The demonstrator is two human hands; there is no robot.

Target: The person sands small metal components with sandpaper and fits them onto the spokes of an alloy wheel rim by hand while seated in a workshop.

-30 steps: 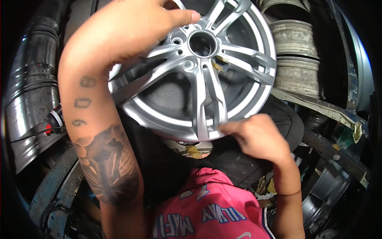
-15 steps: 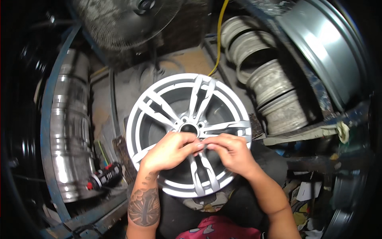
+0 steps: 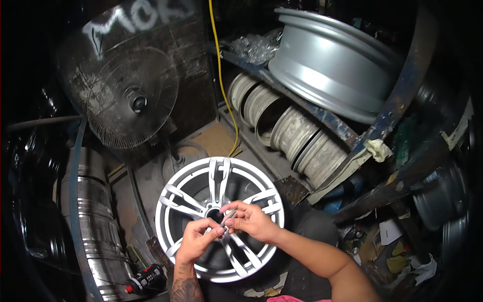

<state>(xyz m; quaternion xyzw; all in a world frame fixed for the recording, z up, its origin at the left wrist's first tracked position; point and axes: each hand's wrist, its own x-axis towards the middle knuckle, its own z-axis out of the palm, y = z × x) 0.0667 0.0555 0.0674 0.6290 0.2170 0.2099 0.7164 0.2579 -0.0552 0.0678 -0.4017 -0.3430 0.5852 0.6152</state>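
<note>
A silver alloy wheel with paired spokes (image 3: 213,178) lies face up in front of me. Over its hub, both my hands pinch a small, thin grey piece (image 3: 229,217), too small to name surely. My left hand (image 3: 197,238) has thumb and forefinger closed at its lower end. My right hand (image 3: 254,221) grips the upper end between thumb and fingers, partly hiding it. The wheel's center hole (image 3: 214,213) shows just behind the fingers.
Silver wheel barrels (image 3: 93,216) line the left rack, near a black bottle with a red tip (image 3: 146,278). A fan (image 3: 136,100) stands far left. Dusty rims (image 3: 297,136) and a large silver rim (image 3: 327,65) fill the right rack. A yellow hose (image 3: 219,65) hangs behind.
My view has tilted up and turned right, so the wheel sits lower in it. My hands have drawn slightly apart at the fingertips, and the thin grey piece now shows between them.
</note>
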